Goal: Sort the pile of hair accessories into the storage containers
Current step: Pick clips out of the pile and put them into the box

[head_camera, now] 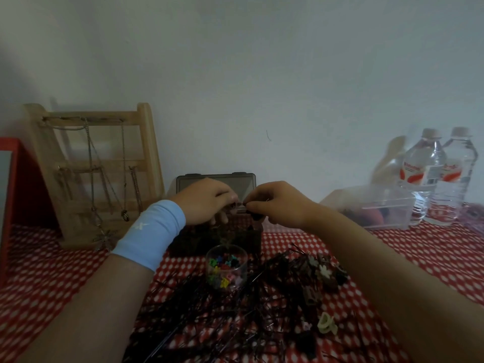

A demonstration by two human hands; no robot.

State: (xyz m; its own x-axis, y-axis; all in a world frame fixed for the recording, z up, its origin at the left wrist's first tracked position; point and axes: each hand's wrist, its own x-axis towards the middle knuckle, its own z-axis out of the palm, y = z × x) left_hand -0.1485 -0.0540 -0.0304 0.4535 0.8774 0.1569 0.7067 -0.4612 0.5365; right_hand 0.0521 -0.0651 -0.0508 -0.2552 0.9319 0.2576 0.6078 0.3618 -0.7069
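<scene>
Both hands are raised just above the dark storage box (217,239), their fingertips meeting over it. The left hand (207,200), with a light blue wristband (152,231) on its wrist, has its fingers curled and its thumb and forefinger pinched on one end of a small dark accessory (243,204). The right hand (277,203) is curled too and pinches the other end, with more of a dark shape showing under its fingers. The blur hides what kind of accessory it is.

The box stands open at the back of the bench (432,247), its lid upright behind the hands. Just in front of it sits a clear round container (226,268) holding small coloured clips. The pile of dark hairpins (209,318) spreads across the red-and-white dotted cloth nearest the person, with brown clips (314,281) at its right edge and a cream claw clip (326,323) nearer.

To the right, a clear plastic tub (385,208) holds dark and reddish items. Beside it stand 2 water bottles (425,174) with red-and-white labels; the writing is too blurred to read. At the left, a wooden stand (104,163) carries hanging necklaces.
</scene>
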